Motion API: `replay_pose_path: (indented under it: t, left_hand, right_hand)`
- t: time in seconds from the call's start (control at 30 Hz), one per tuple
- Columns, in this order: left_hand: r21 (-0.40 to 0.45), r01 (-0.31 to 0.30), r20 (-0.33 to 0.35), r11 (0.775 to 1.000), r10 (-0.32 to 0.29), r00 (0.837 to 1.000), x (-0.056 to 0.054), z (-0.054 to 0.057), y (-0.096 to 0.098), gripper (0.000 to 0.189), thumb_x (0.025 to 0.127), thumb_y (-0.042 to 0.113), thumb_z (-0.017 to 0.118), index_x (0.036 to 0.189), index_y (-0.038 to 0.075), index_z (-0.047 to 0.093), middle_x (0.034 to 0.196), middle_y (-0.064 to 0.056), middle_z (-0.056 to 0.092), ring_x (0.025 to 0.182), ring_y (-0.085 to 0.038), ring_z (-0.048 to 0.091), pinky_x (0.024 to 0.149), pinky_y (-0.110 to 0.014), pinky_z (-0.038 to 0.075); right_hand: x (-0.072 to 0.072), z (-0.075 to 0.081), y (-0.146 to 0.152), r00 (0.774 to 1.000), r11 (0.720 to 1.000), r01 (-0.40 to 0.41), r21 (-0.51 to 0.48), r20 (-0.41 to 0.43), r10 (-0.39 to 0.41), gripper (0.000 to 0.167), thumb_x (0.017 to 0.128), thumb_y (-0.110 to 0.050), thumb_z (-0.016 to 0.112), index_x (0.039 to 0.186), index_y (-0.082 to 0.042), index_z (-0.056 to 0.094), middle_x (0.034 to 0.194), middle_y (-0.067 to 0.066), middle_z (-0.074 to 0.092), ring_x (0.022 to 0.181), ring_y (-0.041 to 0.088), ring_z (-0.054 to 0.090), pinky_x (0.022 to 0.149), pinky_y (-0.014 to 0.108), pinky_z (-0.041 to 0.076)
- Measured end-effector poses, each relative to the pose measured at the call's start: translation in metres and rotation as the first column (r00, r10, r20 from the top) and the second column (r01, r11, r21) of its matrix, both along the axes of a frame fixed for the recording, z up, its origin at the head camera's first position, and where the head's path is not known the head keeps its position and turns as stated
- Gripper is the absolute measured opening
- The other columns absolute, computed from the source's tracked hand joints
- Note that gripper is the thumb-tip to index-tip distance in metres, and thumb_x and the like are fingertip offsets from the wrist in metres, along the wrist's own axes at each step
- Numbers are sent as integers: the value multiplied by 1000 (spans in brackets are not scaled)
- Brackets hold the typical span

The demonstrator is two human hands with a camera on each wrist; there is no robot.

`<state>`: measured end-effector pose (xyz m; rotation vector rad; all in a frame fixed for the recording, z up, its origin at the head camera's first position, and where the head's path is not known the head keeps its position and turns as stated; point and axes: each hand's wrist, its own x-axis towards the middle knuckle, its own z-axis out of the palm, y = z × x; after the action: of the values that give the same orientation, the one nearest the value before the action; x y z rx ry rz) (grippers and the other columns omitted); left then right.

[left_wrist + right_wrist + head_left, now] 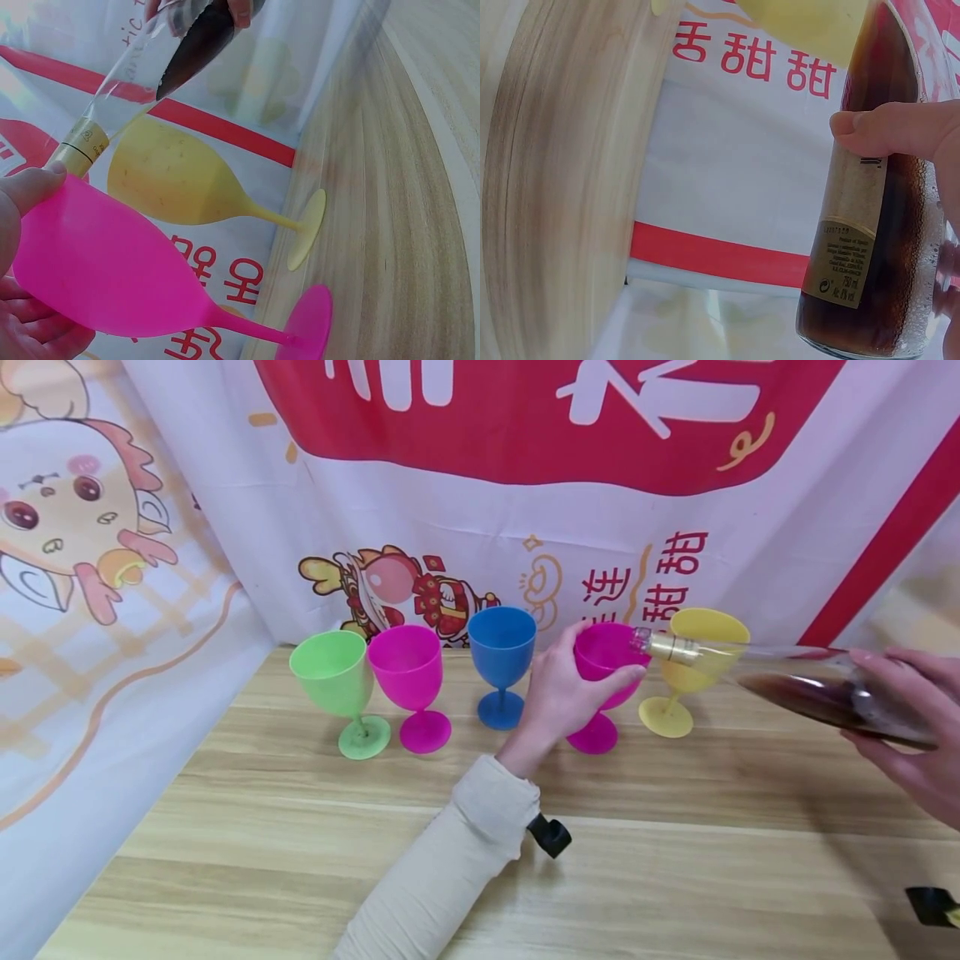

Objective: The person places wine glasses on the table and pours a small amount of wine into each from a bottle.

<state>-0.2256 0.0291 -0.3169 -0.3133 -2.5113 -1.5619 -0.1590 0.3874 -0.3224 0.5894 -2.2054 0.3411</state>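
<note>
Crosswise, the bottle gripped by the right hand at frame right points its neck leftward, to the magenta goblet the left hand grips.

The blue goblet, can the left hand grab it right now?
Probably not now: the left hand is busy holding a magenta goblet. If it let go, the blue goblet stands close beside it, with nothing seen between.

Wood-grain tabletop is backed by red-and-white printed cloth; cartoon character is printed low on it. Green goblet, second-from-left pink goblet, blue goblet, yellow goblet are all stood upright.
</note>
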Motion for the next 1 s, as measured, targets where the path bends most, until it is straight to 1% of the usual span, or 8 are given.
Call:
replay_pose_path:
  t: [0.13, 0.37, 0.53, 0.67, 0.8, 0.87, 1.0]
  left_hand:
    - [-4, -2, 2, 1000, 2, 1000, 0, 0, 0, 84, 88, 51, 84, 156, 18, 46, 140, -4, 67, 126, -23, 64, 82, -30, 65]
    - [-6, -2, 4, 1000, 2, 1000, 0, 0, 0, 84, 89, 50, 84, 156, 17, 46, 140, -5, 67, 126, -23, 64, 82, -30, 65]
    - [-5, -1, -2, 1000, 1, 1000, 0, 0, -1, 84, 89, 50, 83, 156, 17, 46, 140, -5, 67, 125, -23, 64, 81, -30, 64]
    - [0, 4, -5, 1000, -4, 1000, 0, 0, -1, 84, 89, 49, 84, 156, 16, 46, 140, -5, 67, 125, -23, 65, 81, -29, 64]
    - [1, 5, -6, 1000, -5, 1000, 0, -1, -1, 84, 89, 49, 84, 157, 16, 46, 140, -5, 67, 125, -23, 65, 81, -30, 65]
    - [-1, 4, -8, 1000, -4, 1000, 0, -1, -1, 84, 89, 49, 84, 157, 16, 46, 140, -5, 67, 125, -23, 65, 82, -30, 65]
    - [-5, 2, -11, 1000, -2, 1000, -1, -1, 0, 84, 89, 49, 84, 156, 15, 46, 139, -5, 67, 125, -24, 65, 82, -30, 65]
  right_hand:
    - [3, 2, -1, 1000, 999, 24, 36, 17, -24, 93, 99, -83, 27, 151, -11, 58, 138, 41, 49, 119, 54, 43, 116, 8, 13]
    - [3, 3, -3, 1000, 1000, 19, 12, 7, -19, 92, 99, -83, 31, 150, -12, 60, 138, 42, 49, 120, 56, 44, 121, 14, 17]
    - [7, 4, -3, 998, 997, 55, 46, 23, -56, 91, 100, -83, 25, 154, -16, 55, 144, 40, 47, 126, 56, 43, 127, 20, 18]
    - [8, 5, -4, 998, 996, 63, 66, 18, -64, 90, 100, -81, 23, 155, -17, 54, 146, 39, 46, 129, 56, 43, 128, 20, 17]
    - [7, 5, -3, 999, 996, 52, 73, 1, -52, 89, 101, -80, 24, 155, -17, 55, 146, 40, 46, 128, 57, 42, 128, 20, 17]
    - [6, 5, -3, 999, 997, 43, 63, -11, -42, 88, 101, -81, 26, 154, -17, 56, 146, 40, 47, 127, 58, 43, 128, 20, 18]
    - [7, 6, -4, 999, 997, 47, 64, -16, -46, 89, 101, -81, 25, 154, -17, 56, 147, 40, 47, 127, 59, 44, 129, 21, 18]
